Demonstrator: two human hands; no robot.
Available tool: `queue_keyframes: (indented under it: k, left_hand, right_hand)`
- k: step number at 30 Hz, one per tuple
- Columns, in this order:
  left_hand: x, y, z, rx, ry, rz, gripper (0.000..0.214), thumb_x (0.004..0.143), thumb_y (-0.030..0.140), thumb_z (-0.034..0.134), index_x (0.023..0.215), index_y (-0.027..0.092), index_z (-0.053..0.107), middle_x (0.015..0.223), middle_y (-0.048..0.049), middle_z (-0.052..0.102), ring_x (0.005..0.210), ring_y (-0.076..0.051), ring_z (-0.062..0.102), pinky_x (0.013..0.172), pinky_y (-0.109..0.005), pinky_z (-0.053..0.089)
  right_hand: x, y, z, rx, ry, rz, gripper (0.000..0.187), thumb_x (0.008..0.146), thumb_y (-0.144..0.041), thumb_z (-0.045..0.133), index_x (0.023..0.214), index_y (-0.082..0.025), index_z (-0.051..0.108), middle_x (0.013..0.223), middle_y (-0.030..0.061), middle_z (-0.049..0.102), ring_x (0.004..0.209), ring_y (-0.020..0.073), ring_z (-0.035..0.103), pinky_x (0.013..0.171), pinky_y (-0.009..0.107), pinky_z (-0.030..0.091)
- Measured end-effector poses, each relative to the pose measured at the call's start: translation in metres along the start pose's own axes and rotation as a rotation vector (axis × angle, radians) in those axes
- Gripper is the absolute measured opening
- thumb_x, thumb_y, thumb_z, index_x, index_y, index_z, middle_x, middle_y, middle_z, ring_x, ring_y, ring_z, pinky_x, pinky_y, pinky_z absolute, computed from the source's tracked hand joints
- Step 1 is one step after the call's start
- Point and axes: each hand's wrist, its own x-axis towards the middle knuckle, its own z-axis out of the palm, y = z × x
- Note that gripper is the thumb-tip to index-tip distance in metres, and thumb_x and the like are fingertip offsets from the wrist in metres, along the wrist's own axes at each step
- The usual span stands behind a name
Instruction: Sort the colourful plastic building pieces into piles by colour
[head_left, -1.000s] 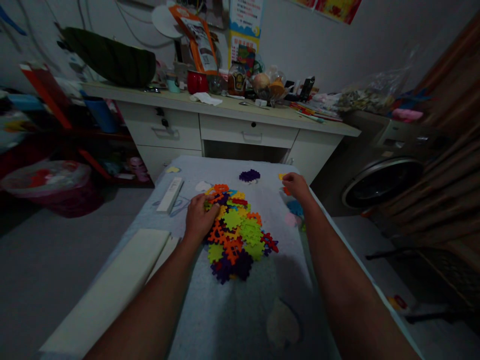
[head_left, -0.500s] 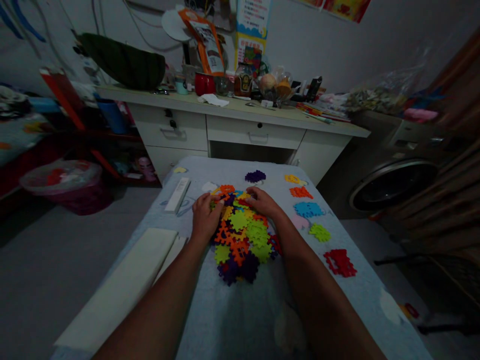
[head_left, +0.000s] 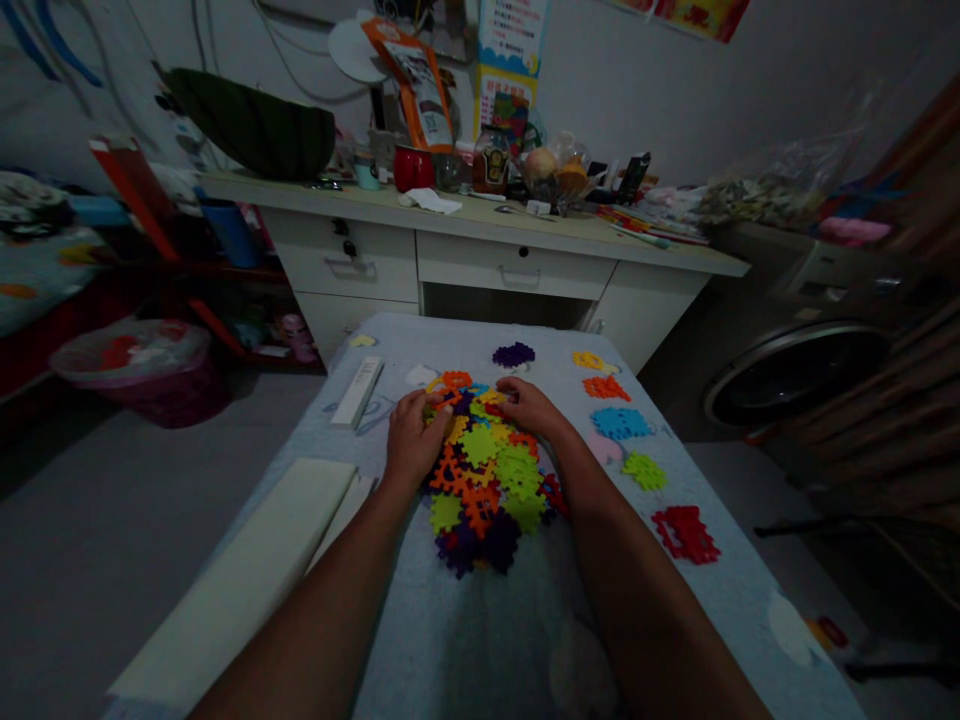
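Observation:
A heap of plastic interlocking gear-shaped building pieces (head_left: 480, 480) in orange, yellow, lime, purple and red lies on the cloth-covered table. At the heap's upper left, my left hand (head_left: 415, 432) has its thumb and forefinger closed about an orange piece (head_left: 448, 398). On the upper right side, my right hand (head_left: 534, 408) rests against the heap with bent fingers apart, nearest to yellow and red pieces. Its fingertips are partly hidden. Sorted by colour along the right are yellow (head_left: 587, 359), orange (head_left: 606, 387), blue (head_left: 619, 423), lime (head_left: 643, 470) and red pieces (head_left: 685, 533).
Purple pieces (head_left: 514, 354) lie beyond the heap. A narrow white box (head_left: 357, 393) and a long pale board (head_left: 247, 570) lie on the left. Behind the table (head_left: 480, 640) stands a cluttered white cabinet (head_left: 510, 265); a washing machine (head_left: 795, 370) stands at right.
The whole view has shifted slightly. An orange piece now shows between my left thumb and forefinger. My right hand stays at the heap's upper right.

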Motion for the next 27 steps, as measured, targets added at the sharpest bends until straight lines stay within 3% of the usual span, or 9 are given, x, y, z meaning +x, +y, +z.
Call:
queue_keyframes:
  k: [6, 15, 21, 27]
  left_hand:
    - [0.001, -0.003, 0.001, 0.002, 0.002, 0.033, 0.030, 0.083, 0.043, 0.055, 0.102, 0.023, 0.067, 0.123, -0.0094, 0.057, 0.124, -0.027, 0.051, 0.112, -0.045, 0.037]
    - [0.000, 0.003, -0.002, 0.006, -0.020, 0.030, 0.031, 0.082, 0.040, 0.055, 0.104, 0.021, 0.066, 0.126, -0.0117, 0.057, 0.126, -0.029, 0.050, 0.112, -0.047, 0.036]
    - [0.000, 0.004, -0.003, -0.008, -0.019, 0.022, 0.028, 0.081, 0.039, 0.057, 0.102, 0.023, 0.065, 0.125, -0.0093, 0.058, 0.126, -0.029, 0.051, 0.112, -0.047, 0.036]
    - [0.000, 0.003, -0.003, -0.006, -0.023, 0.016, 0.029, 0.080, 0.040, 0.057, 0.102, 0.023, 0.065, 0.125, -0.0093, 0.058, 0.126, -0.029, 0.050, 0.112, -0.048, 0.036]
  right_hand:
    - [0.000, 0.004, -0.007, 0.048, -0.036, 0.034, 0.056, 0.071, -0.018, 0.070, 0.125, -0.018, 0.056, 0.104, 0.0026, 0.060, 0.081, 0.0127, 0.055, 0.074, 0.024, 0.049]
    - [-0.008, 0.007, -0.056, -0.267, 0.067, 0.007, 0.053, 0.065, -0.011, 0.073, 0.116, -0.020, 0.064, 0.107, 0.0044, 0.057, 0.093, 0.0163, 0.056, 0.090, 0.031, 0.047]
    - [0.012, 0.031, -0.094, -0.442, 0.293, 0.055, 0.029, 0.072, -0.019, 0.073, 0.101, -0.018, 0.067, 0.101, 0.0064, 0.060, 0.088, 0.0171, 0.057, 0.089, 0.033, 0.047]
    - [0.034, 0.062, -0.136, -0.601, 0.533, 0.259, 0.020, 0.076, -0.024, 0.069, 0.094, -0.015, 0.069, 0.098, 0.0084, 0.062, 0.090, 0.0178, 0.058, 0.086, 0.027, 0.045]
